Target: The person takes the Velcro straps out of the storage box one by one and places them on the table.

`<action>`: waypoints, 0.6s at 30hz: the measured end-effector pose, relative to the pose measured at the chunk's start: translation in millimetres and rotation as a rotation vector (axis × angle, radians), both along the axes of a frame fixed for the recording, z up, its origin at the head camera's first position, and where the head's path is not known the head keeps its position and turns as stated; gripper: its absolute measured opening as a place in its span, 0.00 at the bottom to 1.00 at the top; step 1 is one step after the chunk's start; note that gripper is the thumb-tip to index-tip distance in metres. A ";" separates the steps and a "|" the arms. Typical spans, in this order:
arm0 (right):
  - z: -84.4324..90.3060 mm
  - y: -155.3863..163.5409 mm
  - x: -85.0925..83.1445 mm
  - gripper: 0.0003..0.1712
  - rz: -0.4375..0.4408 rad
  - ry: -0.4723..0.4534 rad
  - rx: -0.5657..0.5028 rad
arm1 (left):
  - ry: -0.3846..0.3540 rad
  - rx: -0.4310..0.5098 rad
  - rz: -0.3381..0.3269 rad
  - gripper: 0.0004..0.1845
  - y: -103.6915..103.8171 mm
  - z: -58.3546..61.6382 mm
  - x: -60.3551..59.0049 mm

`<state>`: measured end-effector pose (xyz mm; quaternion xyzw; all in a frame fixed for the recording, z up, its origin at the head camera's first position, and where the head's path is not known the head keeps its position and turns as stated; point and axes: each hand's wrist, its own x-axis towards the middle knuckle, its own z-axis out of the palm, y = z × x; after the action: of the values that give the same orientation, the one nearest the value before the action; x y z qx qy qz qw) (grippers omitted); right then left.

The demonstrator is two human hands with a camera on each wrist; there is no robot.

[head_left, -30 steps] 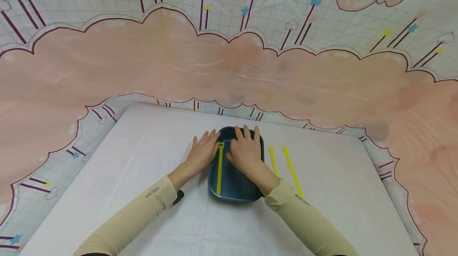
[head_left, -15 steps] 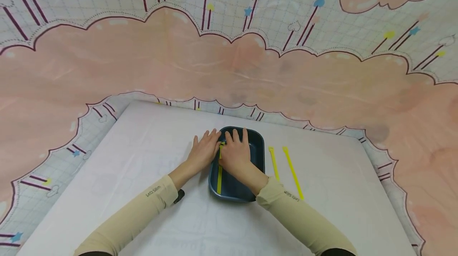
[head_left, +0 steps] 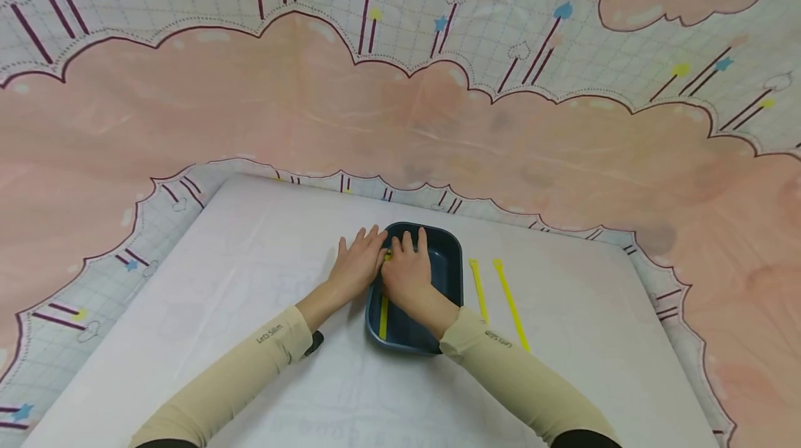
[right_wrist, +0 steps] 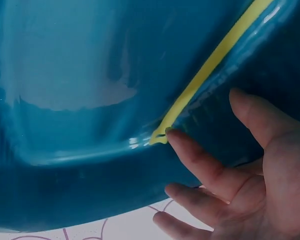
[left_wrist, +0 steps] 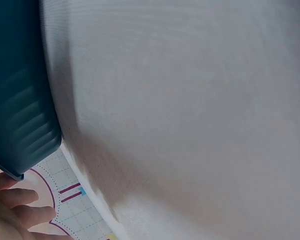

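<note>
Both arms wear long, close-fitting beige sleeves that end at the wrists, leaving the left hand (head_left: 358, 268) and the right hand (head_left: 407, 273) bare, with no rings or gloves to be seen. Each sleeve carries a small line of dark lettering near the cuff (too small to read with certainty). At the bottom edge of the head view a darker garment shows above each sleeve.

- The white-covered table (head_left: 250, 309) carries a dark blue tray (head_left: 446, 260), which lies under the fingers of both hands.
- Two yellow strips (head_left: 494, 295) lie flat on the table, right of the fingers, just beside the tray.
</note>
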<state>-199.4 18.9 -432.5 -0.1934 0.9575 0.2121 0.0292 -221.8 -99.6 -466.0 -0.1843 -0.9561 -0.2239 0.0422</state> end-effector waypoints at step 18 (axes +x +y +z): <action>-12.9 -7.9 3.5 0.23 0.014 -0.017 0.114 | -0.010 0.001 -0.010 0.22 -2.0 -0.2 0.2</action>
<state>-195.8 10.9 -445.4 -0.2000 0.9422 0.2647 0.0468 -221.6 -101.6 -466.2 -0.1880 -0.9552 -0.2256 0.0363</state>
